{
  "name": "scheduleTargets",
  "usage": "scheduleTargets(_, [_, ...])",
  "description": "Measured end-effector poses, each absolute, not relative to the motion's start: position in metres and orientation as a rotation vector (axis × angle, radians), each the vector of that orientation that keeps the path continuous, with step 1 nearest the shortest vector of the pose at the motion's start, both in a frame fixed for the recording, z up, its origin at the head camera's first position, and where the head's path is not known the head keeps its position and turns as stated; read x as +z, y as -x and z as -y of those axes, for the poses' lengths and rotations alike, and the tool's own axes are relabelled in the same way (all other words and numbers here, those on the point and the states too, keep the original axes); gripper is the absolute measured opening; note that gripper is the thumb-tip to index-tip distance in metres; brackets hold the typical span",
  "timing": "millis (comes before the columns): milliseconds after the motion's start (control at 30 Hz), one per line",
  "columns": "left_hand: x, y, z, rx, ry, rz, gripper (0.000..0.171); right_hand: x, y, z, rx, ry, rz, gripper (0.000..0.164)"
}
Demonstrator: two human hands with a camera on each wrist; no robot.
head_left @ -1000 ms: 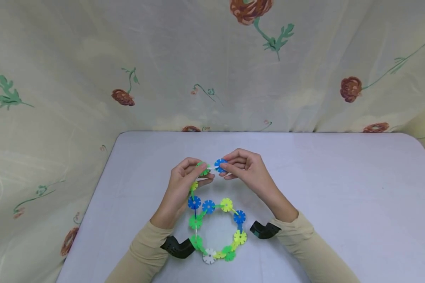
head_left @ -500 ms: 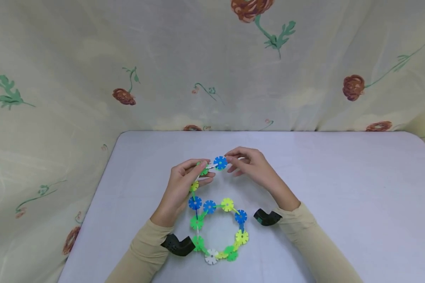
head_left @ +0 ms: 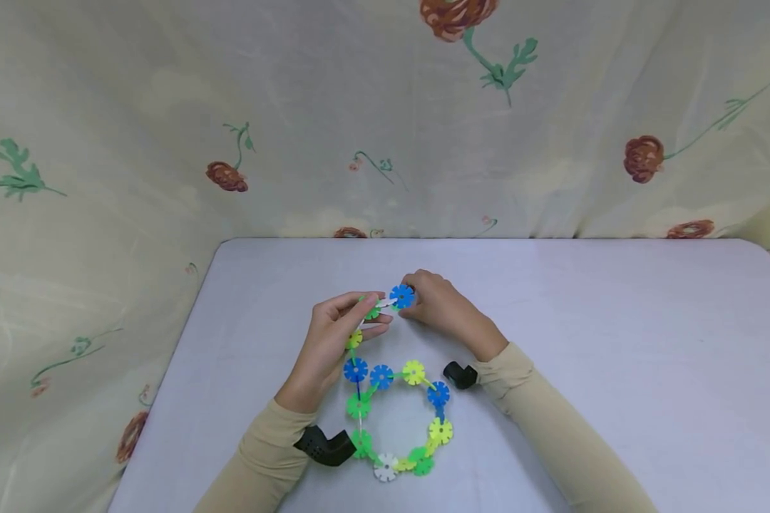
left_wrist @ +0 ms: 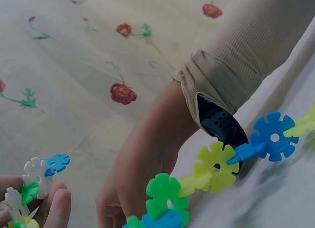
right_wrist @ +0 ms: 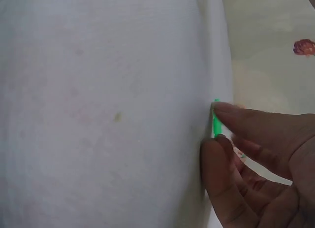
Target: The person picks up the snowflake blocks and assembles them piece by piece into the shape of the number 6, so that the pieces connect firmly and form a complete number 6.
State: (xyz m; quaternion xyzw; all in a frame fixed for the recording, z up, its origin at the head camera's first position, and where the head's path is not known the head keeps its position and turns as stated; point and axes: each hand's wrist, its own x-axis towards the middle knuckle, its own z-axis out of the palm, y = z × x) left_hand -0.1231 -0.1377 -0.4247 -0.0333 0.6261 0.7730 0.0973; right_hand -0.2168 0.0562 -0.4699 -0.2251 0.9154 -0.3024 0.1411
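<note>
In the head view my left hand (head_left: 326, 335) pinches a green snowflake disc (head_left: 372, 309) near the upper end of a chain of interlocking plastic discs. From it a white disc (head_left: 386, 303) leads to a blue disc (head_left: 401, 296) at my right hand (head_left: 438, 303). The right wrist view has my right thumb and finger pinching a green disc (right_wrist: 217, 120), seen edge-on. In the head view the blue disc largely covers this green piece, and some right fingers are hidden. The left wrist view also includes a white disc (left_wrist: 36, 176) and blue disc (left_wrist: 58, 162) beyond my left fingers.
Below the hands, the rest of the chain forms a ring on the white table (head_left: 584, 342), with a yellow disc (head_left: 440, 430) and a white disc (head_left: 386, 467) in it. A flowered curtain (head_left: 295, 128) hangs behind the table. Black wrist cameras (head_left: 326, 447) are worn at both cuffs.
My right hand released the blue disc, drew back slightly, then came in beside and behind it with its fingers bent inward. The left hand has kept its hold almost in place.
</note>
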Motion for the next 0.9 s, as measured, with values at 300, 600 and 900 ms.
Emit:
scheduleTargets(300, [-0.425, 0.123, 0.138, 2.280, 0.100, -1.861, 0.036, -0.470, 0.223, -0.055, -0.886, 0.631, -2.634, 0.028])
scheduleTargets(600, [-0.427, 0.124, 0.137, 2.263, 0.112, -1.886, 0.040, -0.468, 0.204, -0.083, -1.106, 0.580, -2.644, 0.016])
scheduleTargets(900, [-0.429, 0.123, 0.136, 2.237, 0.127, -1.924, 0.038, -0.440, 0.173, -0.116, -1.645, 0.597, -2.592, 0.010])
